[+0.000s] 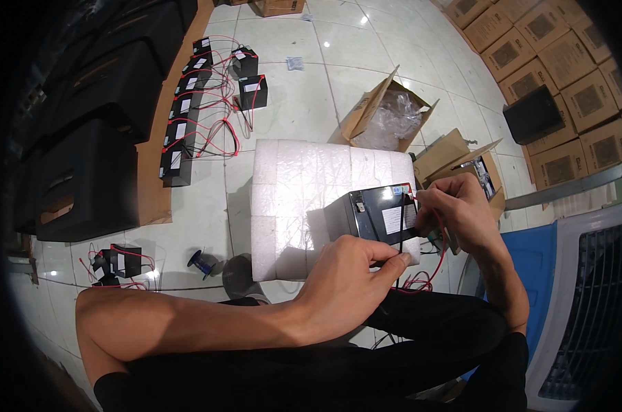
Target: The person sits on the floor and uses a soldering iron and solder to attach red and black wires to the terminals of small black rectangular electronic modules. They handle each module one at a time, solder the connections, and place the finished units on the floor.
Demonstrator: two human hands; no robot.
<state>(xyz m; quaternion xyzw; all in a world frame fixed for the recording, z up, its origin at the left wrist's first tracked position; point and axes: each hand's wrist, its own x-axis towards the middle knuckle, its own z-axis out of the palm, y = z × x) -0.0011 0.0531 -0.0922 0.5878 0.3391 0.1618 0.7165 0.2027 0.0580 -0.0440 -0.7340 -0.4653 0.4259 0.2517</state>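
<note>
One black battery (370, 214), boxy, glossy, white label (391, 221)

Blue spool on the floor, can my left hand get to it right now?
Probably yes: nothing covers the blue spool, left of the white foam block, though your left hand, apparently pinching the black wire, would first need freeing.

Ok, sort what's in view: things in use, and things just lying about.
In use:
black battery
red wire, in the right hand
black wire, in the left hand
white foam block, under the battery

Apparently lying about:
small packet
open box with clear plastic
</note>
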